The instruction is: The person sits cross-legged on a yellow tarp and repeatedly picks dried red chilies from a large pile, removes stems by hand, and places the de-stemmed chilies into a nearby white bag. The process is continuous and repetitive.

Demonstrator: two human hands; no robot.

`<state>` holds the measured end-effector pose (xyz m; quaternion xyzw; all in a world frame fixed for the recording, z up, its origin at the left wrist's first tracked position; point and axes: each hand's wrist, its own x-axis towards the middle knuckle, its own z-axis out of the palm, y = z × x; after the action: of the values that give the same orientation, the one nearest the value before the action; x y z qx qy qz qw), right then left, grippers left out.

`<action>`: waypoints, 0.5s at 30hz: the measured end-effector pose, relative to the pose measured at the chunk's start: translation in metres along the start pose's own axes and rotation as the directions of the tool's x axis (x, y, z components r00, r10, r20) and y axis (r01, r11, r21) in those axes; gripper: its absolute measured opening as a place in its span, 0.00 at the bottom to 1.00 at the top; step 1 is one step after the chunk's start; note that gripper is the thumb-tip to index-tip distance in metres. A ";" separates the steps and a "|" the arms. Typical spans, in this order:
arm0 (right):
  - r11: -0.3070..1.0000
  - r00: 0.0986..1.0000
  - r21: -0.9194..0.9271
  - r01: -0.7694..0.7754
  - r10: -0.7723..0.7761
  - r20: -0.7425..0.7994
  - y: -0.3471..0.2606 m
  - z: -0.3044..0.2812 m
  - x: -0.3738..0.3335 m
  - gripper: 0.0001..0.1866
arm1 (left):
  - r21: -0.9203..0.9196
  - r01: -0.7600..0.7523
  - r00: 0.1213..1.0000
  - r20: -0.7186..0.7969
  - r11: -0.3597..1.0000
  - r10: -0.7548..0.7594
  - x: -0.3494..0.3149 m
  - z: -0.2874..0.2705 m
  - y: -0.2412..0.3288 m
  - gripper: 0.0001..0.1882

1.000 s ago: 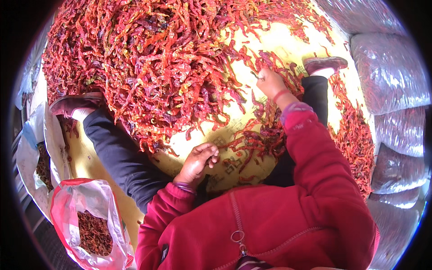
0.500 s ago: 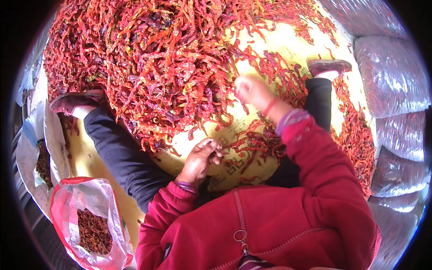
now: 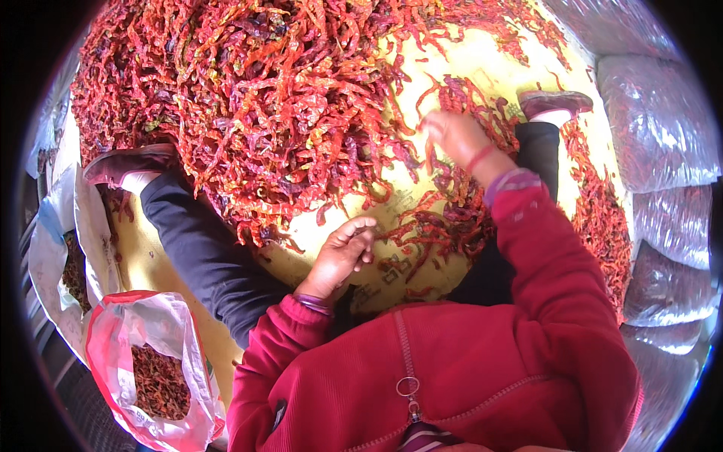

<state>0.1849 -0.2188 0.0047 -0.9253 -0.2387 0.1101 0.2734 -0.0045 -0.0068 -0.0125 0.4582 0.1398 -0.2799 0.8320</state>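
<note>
A large heap of dried red chillies [image 3: 279, 113] lies in front of me on a yellow sheet [image 3: 482, 64]. My right hand [image 3: 458, 140] is over the sheet to the right of the heap, its fingers pinched on a dried red chilli [image 3: 430, 157] that hangs below the fingertips. Nearer to me, my left hand [image 3: 340, 256] is held above the sheet with its fingers curled together; whatever they may hold is hidden. Beside it, between my legs, lies a smaller pile of red chillies [image 3: 452, 222].
An open white and red bag [image 3: 199, 377] with dark reddish bits inside stands at my left, a second white sack [image 3: 53, 279] behind it. Filled clear plastic bags [image 3: 659, 128] line the right side. More chillies [image 3: 599, 226] lie beyond my right leg.
My right hand has moved right, away from the heap's edge, and a chilli now shows at its fingertips. My left hand has risen slightly and its fingers have shifted.
</note>
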 end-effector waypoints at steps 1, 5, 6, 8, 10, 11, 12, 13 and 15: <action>0.997 0.987 -0.051 -0.050 0.057 0.149 -0.021 -0.004 -0.017 0.09 | 0.096 -0.056 0.998 -0.010 0.994 0.057 -0.002 0.006 0.002 0.13; 0.988 0.913 -0.063 0.138 -0.102 0.395 -0.066 0.022 -0.072 0.13 | 0.519 -0.269 0.957 0.050 0.812 0.285 -0.006 0.021 -0.001 0.19; 0.991 0.877 -0.096 0.090 -0.033 0.479 -0.081 0.023 -0.078 0.16 | 0.593 -0.284 0.949 0.062 0.753 0.309 -0.008 0.026 0.000 0.17; 0.991 0.859 -0.041 0.130 -0.092 0.504 -0.095 0.030 -0.086 0.23 | 0.689 -0.344 0.929 0.152 0.638 0.337 -0.007 0.024 -0.003 0.14; 0.987 0.860 -0.028 0.160 -0.125 0.496 -0.104 0.030 -0.087 0.26 | 0.729 -0.369 0.916 0.180 0.576 0.359 -0.011 0.024 0.001 0.12; 0.984 0.843 0.005 0.179 -0.156 0.514 -0.104 0.030 -0.086 0.25 | 0.748 -0.380 0.909 0.195 0.544 0.368 -0.012 0.023 0.003 0.11; 0.980 0.826 0.037 0.197 -0.186 0.531 -0.102 0.029 -0.085 0.25 | 0.758 -0.404 0.897 0.218 0.513 0.384 -0.012 0.021 0.002 0.09; 0.975 0.809 0.073 0.212 -0.216 0.547 -0.102 0.030 -0.085 0.24 | 0.767 -0.424 0.886 0.241 0.481 0.396 -0.013 0.020 0.000 0.08; 0.967 0.829 0.131 0.218 -0.254 0.498 -0.100 0.034 -0.088 0.22 | 0.769 -0.397 0.902 0.226 0.500 0.369 -0.014 0.017 -0.003 0.06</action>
<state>0.0589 -0.1737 0.0391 -0.8163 -0.4110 0.3250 0.2431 -0.0178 -0.0177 0.0011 0.7962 -0.1191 -0.1283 0.5791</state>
